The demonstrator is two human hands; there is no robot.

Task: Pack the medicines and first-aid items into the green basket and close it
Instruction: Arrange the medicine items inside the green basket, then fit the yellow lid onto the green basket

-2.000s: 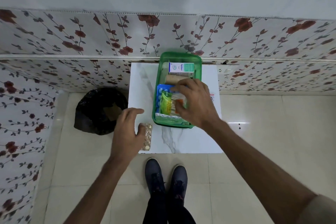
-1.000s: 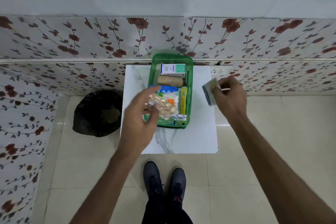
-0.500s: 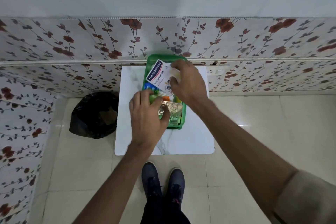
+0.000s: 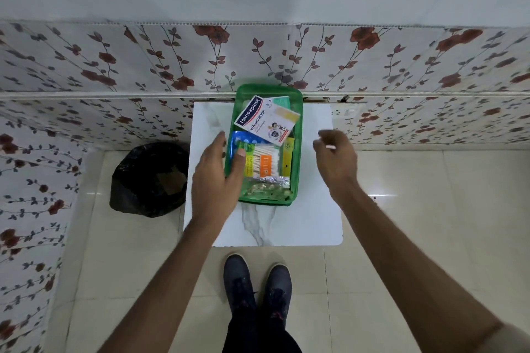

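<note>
The green basket (image 4: 297,169) stands on the white marble table (image 4: 312,215) against the wall. A white Hansaplast plaster box (image 4: 265,120) lies tilted on top of its far half. Below it lie a cotton swab pack (image 4: 265,163), a blue packet (image 4: 243,137), a yellow tube (image 4: 287,156) and foil pill strips (image 4: 269,185). My left hand (image 4: 216,172) rests over the basket's left wall, fingers spread, thumb inside on the swab pack. My right hand (image 4: 335,160) hovers to the right of the basket, fingers loosely curled, holding nothing.
A black bin bag (image 4: 149,178) sits on the floor left of the table. Flower-patterned wall panels (image 4: 143,66) run behind and to the left. My dark shoes (image 4: 256,281) stand on the tiled floor at the table's near edge.
My right hand let go of the plaster box on the basket's contents and drew back to the right. My left hand released the pill strip in the basket and shifted to its left wall.
</note>
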